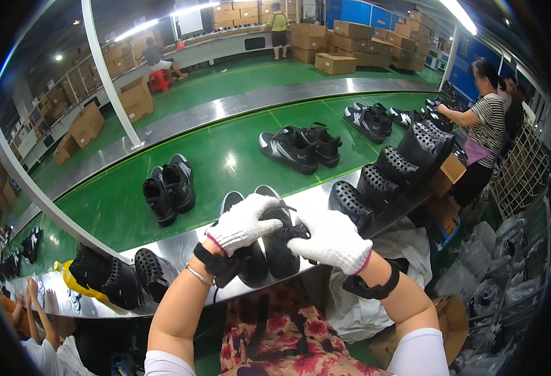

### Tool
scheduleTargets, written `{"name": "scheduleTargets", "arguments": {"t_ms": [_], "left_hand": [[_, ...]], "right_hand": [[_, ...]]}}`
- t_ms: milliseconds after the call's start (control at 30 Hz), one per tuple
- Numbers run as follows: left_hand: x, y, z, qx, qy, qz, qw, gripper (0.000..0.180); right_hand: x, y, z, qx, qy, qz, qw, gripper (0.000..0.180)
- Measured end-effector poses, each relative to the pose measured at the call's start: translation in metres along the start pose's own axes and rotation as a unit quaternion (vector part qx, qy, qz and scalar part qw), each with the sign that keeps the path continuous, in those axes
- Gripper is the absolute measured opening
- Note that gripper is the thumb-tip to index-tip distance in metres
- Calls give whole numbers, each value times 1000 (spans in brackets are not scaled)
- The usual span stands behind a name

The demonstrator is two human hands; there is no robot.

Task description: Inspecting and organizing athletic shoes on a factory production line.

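Note:
A pair of black sneakers with grey-white toes stands on the metal edge in front of me, the left sneaker (252, 266) close beside the right sneaker (282, 255). Both my hands wear white knit gloves and are over the right one. My left hand (247, 222) is closed, with a thin dark strip, seemingly a shoelace (286, 206), at its fingertips. My right hand (333, 237) curls its fingers onto the black upper near the shoe's opening. The gloves hide most of the lacing.
More sneaker pairs (170, 188) (300, 147) sit on the green conveyor belt (225, 163). Perforated black lasts or shoe forms (350, 200) line the metal edge at right, others (150, 272) at left by a yellow bottle (69, 276). A co-worker (485, 119) stands at far right.

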State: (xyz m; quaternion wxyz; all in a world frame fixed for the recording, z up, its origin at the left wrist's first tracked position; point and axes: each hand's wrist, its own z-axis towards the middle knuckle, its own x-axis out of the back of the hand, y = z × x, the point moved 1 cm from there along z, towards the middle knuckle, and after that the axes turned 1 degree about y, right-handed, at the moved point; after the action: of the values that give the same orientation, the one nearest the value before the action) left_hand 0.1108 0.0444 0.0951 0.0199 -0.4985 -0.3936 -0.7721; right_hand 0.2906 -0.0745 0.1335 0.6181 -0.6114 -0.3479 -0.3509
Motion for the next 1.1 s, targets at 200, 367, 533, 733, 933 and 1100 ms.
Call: {"name": "scheduleTargets", "arguments": {"t_ms": [200,367,533,733,933,1100], "left_hand": [[-13,1,1,-98,-3,190,977,30],[-26,-7,5,-50,25,228,972,19],[-4,-37,29,12,-27,23,999,28],[2,-47,39,104,-101,-145,979,31],[0,-36,30,57,-94,-129,986,28],[-13,-30,23,-34,-19,-53,998,25]], "right_hand": [[-16,-2,-19,126,63,-61,988,38],[-27,-4,-32,159,98,-117,975,31],[-11,-3,-19,117,46,-76,989,38],[-9,0,8,55,27,-36,998,43],[-20,0,13,106,28,-56,992,34],[-76,21,38,142,80,-26,986,34]]}}
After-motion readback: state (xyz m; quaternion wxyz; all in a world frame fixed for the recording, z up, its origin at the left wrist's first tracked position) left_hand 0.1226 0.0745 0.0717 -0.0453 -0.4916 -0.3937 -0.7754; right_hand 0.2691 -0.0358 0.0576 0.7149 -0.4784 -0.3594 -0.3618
